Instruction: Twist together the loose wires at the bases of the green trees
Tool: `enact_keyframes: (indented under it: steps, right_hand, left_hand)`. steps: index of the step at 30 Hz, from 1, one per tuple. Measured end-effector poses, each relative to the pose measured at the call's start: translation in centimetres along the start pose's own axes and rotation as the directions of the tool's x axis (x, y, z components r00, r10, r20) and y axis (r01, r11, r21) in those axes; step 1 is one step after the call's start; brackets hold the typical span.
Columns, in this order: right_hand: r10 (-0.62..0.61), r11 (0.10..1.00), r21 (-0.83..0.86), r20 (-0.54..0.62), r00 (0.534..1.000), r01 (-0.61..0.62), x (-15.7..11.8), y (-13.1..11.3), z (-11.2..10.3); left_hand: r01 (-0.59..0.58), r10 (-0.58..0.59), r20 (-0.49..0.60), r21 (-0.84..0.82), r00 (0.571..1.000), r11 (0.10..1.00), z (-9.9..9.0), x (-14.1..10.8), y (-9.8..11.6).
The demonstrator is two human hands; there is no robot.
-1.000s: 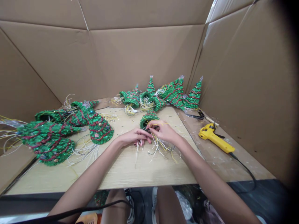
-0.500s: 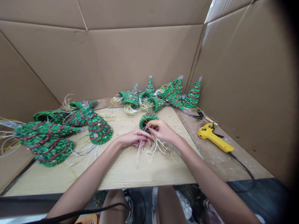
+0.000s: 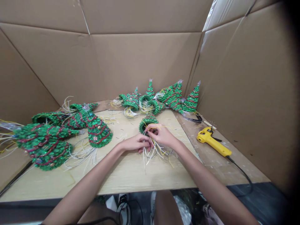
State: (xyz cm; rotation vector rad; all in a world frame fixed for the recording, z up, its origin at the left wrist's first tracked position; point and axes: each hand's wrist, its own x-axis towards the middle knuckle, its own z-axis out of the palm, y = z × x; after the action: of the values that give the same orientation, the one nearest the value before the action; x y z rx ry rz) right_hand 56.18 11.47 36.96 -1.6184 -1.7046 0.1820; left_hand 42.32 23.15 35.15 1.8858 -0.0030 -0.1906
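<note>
Both hands have drawn closer together over the table, and the loose wires now bunch more tightly beneath them. A small green sequinned cone tree lies tilted near the table's middle, its open base toward the person, with white and yellow wires spilling out. The right hand sits at that base, its fingers pinched together on the wires. The left hand is just beside it, its fingers curled closed around the strands. Farther left, larger sequinned trees lie heaped, with one upright tree among them; more trees line the back edge. To the right, on brown cardboard, lie black-handled scissors and a yellow hot glue gun with its black cord. Cardboard walls surround everything.
</note>
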Motion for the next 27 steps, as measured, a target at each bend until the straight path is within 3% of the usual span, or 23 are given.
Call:
enact_keyframes:
  steps: [6, 9, 13, 19, 21, 27]
  right_hand:
    - [-0.007, 1.0, 0.03, 0.077, 0.997, 0.005, -0.2, 0.1, -1.0]
    - [-0.046, 0.999, 0.024, 0.033, 0.998, 0.045, -0.8, 0.2, -1.1]
    - [-0.196, 0.98, -0.035, -0.03, 0.98, 0.195, -1.8, 0.3, -0.8]
    - [-0.421, 0.896, -0.168, -0.024, 0.907, 0.412, -2.5, 0.2, -0.3]
    - [-0.419, 0.898, -0.153, -0.017, 0.908, 0.412, -2.7, 0.2, 0.0]
    - [-0.271, 0.948, -0.178, -0.024, 0.962, 0.262, -3.3, 0.5, 0.9]
  left_hand:
    - [-0.061, 0.049, -0.141, -0.083, 0.989, 0.995, 0.2, 0.5, -0.9]
    - [-0.076, 0.036, -0.239, -0.159, 0.97, 0.984, 0.4, 0.4, -1.4]
    - [-0.095, 0.014, -0.296, -0.262, 0.955, 0.96, 0.6, -0.3, -1.6]
    - [-0.134, 0.004, -0.336, -0.364, 0.942, 0.922, 1.0, -0.8, -1.1]
    - [-0.173, 0.03, -0.348, -0.388, 0.937, 0.905, 1.1, -0.8, -1.1]
    - [-0.257, 0.077, -0.402, -0.417, 0.912, 0.872, 1.8, -0.7, -1.0]
